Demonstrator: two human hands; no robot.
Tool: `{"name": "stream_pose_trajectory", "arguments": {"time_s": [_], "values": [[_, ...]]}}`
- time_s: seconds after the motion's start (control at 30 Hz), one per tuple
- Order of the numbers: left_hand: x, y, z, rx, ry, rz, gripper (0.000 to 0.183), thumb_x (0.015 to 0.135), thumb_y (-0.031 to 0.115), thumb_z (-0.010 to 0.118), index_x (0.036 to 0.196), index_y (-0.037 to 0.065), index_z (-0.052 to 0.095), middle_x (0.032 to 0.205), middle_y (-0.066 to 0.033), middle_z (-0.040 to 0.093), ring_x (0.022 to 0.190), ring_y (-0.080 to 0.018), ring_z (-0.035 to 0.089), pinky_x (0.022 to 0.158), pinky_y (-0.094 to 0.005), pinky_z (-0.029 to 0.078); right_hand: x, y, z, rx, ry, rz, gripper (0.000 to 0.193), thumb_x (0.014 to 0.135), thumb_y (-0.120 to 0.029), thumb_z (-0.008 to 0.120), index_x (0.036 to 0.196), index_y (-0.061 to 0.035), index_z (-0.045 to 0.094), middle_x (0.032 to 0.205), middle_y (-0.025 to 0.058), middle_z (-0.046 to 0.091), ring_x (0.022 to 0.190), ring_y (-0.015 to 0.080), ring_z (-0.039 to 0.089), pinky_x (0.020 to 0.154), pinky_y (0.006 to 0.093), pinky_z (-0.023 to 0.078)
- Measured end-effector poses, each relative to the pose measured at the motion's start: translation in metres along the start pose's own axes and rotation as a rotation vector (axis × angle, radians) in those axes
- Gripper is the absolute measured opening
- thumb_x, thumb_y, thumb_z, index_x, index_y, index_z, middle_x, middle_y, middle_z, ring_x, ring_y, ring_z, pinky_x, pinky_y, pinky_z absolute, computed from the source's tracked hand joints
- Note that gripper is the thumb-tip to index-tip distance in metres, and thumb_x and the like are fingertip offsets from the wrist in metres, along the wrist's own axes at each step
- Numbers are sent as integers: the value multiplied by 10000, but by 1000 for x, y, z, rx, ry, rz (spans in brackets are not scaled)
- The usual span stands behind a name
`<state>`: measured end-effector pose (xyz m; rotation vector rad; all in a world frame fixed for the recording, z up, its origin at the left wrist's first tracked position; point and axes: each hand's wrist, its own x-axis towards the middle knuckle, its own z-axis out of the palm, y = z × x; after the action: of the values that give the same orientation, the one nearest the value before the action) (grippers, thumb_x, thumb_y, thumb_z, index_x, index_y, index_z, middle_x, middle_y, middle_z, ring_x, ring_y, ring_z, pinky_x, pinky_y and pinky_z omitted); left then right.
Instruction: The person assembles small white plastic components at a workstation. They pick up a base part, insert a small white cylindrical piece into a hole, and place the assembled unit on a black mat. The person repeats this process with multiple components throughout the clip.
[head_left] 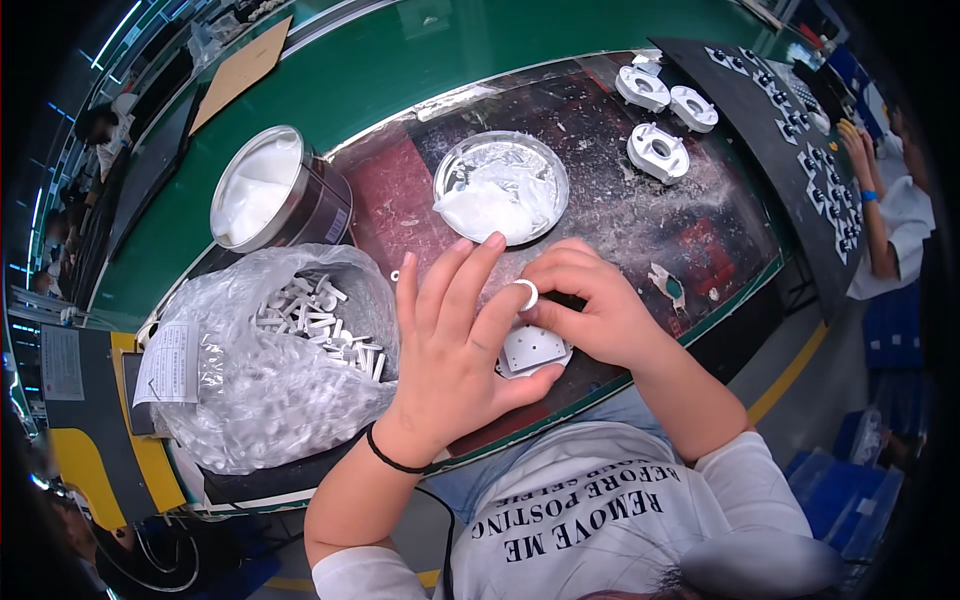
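A small white plastic ring (526,294) with a ridged edge sits at the index fingertip of my left hand (445,335). That hand's other fingers are spread, its thumb stretched out to the side. From the right, my right hand (592,303) pinches at the ring with thumb and forefinger; its grip is partly hidden. Below both hands lies a white plate-like part (535,347) with small holes, partly covered by my left thumb. Beyond my fingers stands a round metal dish (455,165) holding a white, grease-like mass (492,207) and clear film.
At left, a clear plastic bag (235,415) holds many white pegs (320,325). Behind it is an open can (330,200) of white paste. Several white housings (658,153) lie far right, near a dark board (740,110) of small parts. Another person's arm (878,225) is at right.
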<state>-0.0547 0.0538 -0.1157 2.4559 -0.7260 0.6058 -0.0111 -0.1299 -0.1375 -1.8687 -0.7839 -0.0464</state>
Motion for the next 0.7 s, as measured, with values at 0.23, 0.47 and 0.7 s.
{"name": "stream_pose_trajectory", "arguments": {"time_s": [0.23,0.47,0.7], "values": [[1,-1,-1,-30,-18,-5,599,583,402,777,1082,153,557,1382,-118,410,1266,-327,369,1054,-561,180,-5,1,0,22,37,14,194,764,-77,646,956,-54,662,966,59,633,978,235,539,855,359,416],[1,-4,-1,-8,-30,52,627,574,422,783,1084,137,553,1371,-153,397,1260,-367,357,1049,-560,188,-6,2,-2,15,34,-12,206,772,-83,643,975,-59,663,982,54,623,989,238,527,866,365,409],[-1,-6,-1,-113,-24,33,729,585,418,790,1187,158,472,1393,-136,388,1273,-351,355,1045,-580,187,-2,-3,0,7,-7,-26,185,778,-95,650,960,-62,667,970,47,619,980,236,523,855,351,411]]}}
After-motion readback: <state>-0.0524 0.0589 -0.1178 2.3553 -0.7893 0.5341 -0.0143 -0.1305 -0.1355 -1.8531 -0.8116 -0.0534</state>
